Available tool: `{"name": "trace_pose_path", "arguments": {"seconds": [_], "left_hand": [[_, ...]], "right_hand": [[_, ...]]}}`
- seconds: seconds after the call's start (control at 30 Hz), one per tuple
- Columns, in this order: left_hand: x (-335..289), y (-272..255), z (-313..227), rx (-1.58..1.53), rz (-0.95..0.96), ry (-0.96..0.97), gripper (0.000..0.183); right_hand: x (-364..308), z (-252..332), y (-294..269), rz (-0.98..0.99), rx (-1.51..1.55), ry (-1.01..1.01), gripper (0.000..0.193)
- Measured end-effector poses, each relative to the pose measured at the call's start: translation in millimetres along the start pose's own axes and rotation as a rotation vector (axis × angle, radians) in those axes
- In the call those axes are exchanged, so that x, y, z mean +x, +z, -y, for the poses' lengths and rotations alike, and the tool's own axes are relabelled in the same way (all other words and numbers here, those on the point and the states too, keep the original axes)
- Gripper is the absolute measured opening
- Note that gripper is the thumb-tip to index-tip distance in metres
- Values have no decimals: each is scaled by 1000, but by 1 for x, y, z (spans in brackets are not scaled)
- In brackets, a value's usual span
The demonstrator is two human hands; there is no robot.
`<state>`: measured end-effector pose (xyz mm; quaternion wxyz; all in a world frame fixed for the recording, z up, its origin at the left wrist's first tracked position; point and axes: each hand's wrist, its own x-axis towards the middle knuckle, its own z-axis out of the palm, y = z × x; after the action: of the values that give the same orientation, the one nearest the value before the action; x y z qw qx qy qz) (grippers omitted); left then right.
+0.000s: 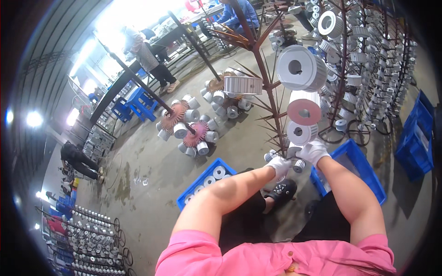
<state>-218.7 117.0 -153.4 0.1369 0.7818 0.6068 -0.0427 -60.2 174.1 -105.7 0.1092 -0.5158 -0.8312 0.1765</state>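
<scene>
A brown metal rack (266,64) with spikes stands in front of me, hung with grey toothed pulleys. Low on it, my white-gloved left hand (279,166) is closed by the small pulleys; its fingertips and whatever they hold are hidden. From the right, my right hand (315,152), also in a white glove, closes its fingers on a small grey pulley (293,151). Another small pulley (299,165) sits just below. Above the hands hang a white-faced pulley (300,132), a pinkish-faced pulley (304,112) and a large pulley (301,68). A further pulley (243,85) shows its toothed side.
A blue crate (216,162) with pulleys lies left of my legs, another blue crate (368,179) to the right. Stacked blue crates (416,138) stand farther right. More loaded racks (363,69) fill the right side; pulley clusters (195,133) rest on the floor. Other people work behind.
</scene>
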Motion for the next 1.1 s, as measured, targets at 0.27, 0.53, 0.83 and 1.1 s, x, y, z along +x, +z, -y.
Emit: {"name": "trace_pose_path", "arguments": {"seconds": [0.27, 0.53, 0.83, 1.1], "left_hand": [[-49, -91, -47, 404, 150, 348, 22], [-36, -108, -3, 358, -138, 253, 16], [-8, -92, -13, 115, 12, -46, 22], [1, -81, 2, -260, 61, 42, 29]], "right_hand": [[-10, -10, -8, 145, -15, -28, 50], [9, 4, -31, 226, 74, 45, 57], [2, -6, -35, 210, 249, -4, 58], [-4, -10, -29, 311, 176, -1, 67]]}}
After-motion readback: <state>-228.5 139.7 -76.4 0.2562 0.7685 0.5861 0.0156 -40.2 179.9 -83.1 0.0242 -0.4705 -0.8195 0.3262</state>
